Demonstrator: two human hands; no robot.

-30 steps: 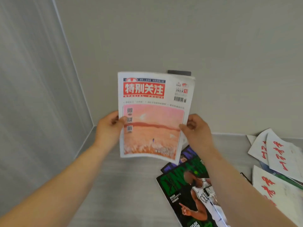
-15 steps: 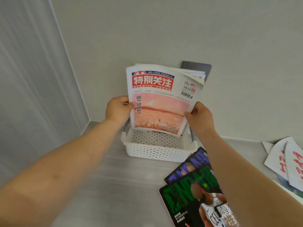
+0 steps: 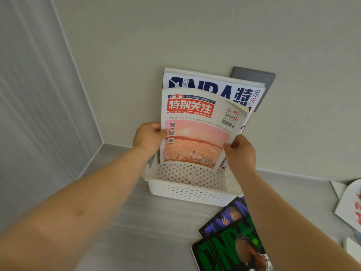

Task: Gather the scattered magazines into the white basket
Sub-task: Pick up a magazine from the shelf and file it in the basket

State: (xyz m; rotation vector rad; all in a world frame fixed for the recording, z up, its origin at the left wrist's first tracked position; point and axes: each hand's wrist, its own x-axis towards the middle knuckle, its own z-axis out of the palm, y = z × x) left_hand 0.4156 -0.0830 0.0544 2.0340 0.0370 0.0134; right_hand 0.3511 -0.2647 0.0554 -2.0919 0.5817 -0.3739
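I hold a magazine with a red title block and a pink sunset cover (image 3: 197, 133) upright, its lower edge just above the white perforated basket (image 3: 187, 190). My left hand (image 3: 149, 138) pinches its left edge and my right hand (image 3: 241, 151) grips its right edge. Behind it a white and blue NBA magazine (image 3: 213, 85) stands in the basket, leaning on the wall. On the grey table at lower right lie a green NBA magazine (image 3: 220, 253) and a purple one (image 3: 228, 218) partly under it.
White papers with red lettering (image 3: 351, 206) lie at the table's right edge. A grey plate (image 3: 256, 79) is fixed to the wall behind the basket. The basket sits against the back wall, with the left wall and corner close by.
The pink magazine has moved forward and down from above the table to the basket, in front of the standing NBA magazine. The camera has come closer to the basket.
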